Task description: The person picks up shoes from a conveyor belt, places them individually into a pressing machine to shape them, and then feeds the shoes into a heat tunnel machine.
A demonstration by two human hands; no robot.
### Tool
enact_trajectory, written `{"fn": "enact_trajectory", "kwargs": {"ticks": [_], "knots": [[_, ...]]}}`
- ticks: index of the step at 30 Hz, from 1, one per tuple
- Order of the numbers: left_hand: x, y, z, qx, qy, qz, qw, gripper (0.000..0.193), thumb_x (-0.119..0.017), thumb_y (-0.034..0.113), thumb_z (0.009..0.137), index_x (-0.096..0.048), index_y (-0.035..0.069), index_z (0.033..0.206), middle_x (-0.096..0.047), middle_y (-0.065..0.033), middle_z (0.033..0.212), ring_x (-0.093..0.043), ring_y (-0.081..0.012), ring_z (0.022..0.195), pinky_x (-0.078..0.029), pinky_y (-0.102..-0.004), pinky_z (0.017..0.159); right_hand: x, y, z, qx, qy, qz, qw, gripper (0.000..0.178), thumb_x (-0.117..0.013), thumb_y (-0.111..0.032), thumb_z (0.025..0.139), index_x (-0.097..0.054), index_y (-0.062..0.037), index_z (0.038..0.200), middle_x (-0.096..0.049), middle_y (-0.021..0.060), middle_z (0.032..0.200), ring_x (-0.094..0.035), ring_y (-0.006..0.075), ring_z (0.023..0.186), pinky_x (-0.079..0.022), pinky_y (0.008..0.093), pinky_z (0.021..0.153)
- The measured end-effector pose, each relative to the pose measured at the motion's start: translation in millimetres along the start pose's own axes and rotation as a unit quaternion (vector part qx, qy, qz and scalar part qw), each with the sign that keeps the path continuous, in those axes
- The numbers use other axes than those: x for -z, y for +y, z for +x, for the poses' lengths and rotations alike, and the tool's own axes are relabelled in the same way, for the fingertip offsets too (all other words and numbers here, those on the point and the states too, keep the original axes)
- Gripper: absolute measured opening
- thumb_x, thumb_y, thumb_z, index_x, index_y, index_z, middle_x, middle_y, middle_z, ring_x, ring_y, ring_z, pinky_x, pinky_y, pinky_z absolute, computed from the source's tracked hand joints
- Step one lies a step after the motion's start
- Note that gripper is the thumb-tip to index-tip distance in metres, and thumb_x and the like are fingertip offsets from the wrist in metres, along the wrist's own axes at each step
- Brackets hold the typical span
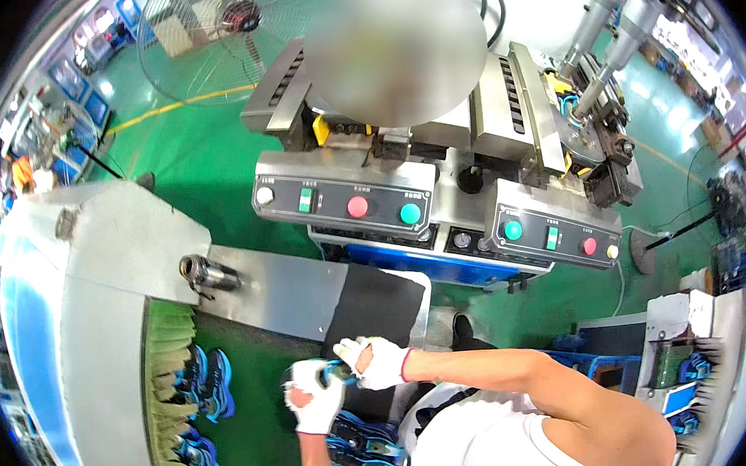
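Both my hands wear white gloves and meet over the end of a conveyor. My left hand (314,402) and my right hand (374,362) together hold a small blue and black sports shoe (324,373) just above the dark green belt (256,417). More blue and black shoes (205,382) lie on the belt under a yellow-green strip curtain (169,398) at the mouth of a grey tunnel housing. Another pile of the same shoes (366,457) sits right below my hands.
A grey pressing machine (401,143) with two panels of red, green and teal buttons stands ahead on the green floor. A large fan (208,36) is behind it. Another conveyor with shoes (691,374) is at right, and a blue crate (607,363) near it.
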State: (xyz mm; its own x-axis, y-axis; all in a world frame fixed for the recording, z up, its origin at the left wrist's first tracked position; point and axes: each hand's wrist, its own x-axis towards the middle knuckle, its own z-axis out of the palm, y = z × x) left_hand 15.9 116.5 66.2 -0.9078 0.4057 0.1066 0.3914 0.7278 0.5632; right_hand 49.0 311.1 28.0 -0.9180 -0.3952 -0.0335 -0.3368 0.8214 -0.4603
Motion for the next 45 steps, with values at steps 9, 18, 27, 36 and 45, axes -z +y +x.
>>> {"fn": "enact_trajectory", "kwargs": {"ticks": [9,18,27,36,45], "knots": [[18.0,179.2,133.5,-0.273,0.051,-0.082,0.957,0.05,-0.083,0.012,0.076,-0.066,0.006,0.123,-0.061,-0.0204,0.132,-0.069,-0.0361,0.105,-0.058,-0.0429,0.088,170.2,88.1,-79.4,-0.298,-0.11,0.431,0.845,0.077,-0.087,-0.04,0.076,-0.059,-0.0063,0.138,-0.07,0.0112,0.121,-0.064,0.0201,0.111,-0.051,0.035,0.097],[1.5,218.1,265.2,-0.248,0.183,-0.029,0.951,0.048,-0.079,0.009,0.084,-0.064,0.001,0.13,-0.062,-0.0211,0.137,-0.063,-0.0374,0.123,-0.052,-0.0436,0.103,228.8,174.4,-213.4,-0.17,0.187,0.836,0.486,0.067,-0.075,0.007,0.081,-0.054,-0.001,0.144,-0.069,0.0127,0.126,-0.07,0.0232,0.107,-0.057,0.038,0.093],[-38.4,212.1,421.9,-0.31,0.044,0.052,0.948,0.043,-0.064,0.015,0.095,-0.061,0.009,0.138,-0.058,-0.0209,0.142,-0.056,-0.0381,0.131,-0.046,-0.0437,0.109,241.9,193.8,-191.9,-0.131,0.364,0.836,0.39,0.066,-0.07,0.001,0.077,-0.052,0.004,0.14,-0.072,0.017,0.115,-0.074,0.0293,0.097,-0.063,0.0424,0.084],[-124.3,179.4,528.9,-0.27,-0.042,0.105,0.956,0.054,-0.064,0.017,0.095,-0.052,0.011,0.148,-0.048,-0.0306,0.148,-0.049,-0.0499,0.134,-0.041,-0.0511,0.112,235.5,195.0,-193.2,-0.192,0.38,0.818,0.387,0.069,-0.075,-0.002,0.077,-0.05,0.0024,0.141,-0.067,0.013,0.123,-0.069,0.027,0.109,-0.058,0.0417,0.096],[-181.7,186.5,620.2,-0.121,-0.026,0.154,0.98,0.048,-0.074,0.03,0.087,-0.061,0.021,0.133,-0.058,-0.0232,0.127,-0.062,-0.0438,0.114,-0.048,-0.0544,0.095,258.7,193.5,-174.2,-0.249,0.405,0.791,0.386,0.081,-0.071,0.004,0.074,-0.044,0.001,0.151,-0.064,0.0105,0.131,-0.066,0.023,0.11,-0.056,0.0376,0.095]]}}
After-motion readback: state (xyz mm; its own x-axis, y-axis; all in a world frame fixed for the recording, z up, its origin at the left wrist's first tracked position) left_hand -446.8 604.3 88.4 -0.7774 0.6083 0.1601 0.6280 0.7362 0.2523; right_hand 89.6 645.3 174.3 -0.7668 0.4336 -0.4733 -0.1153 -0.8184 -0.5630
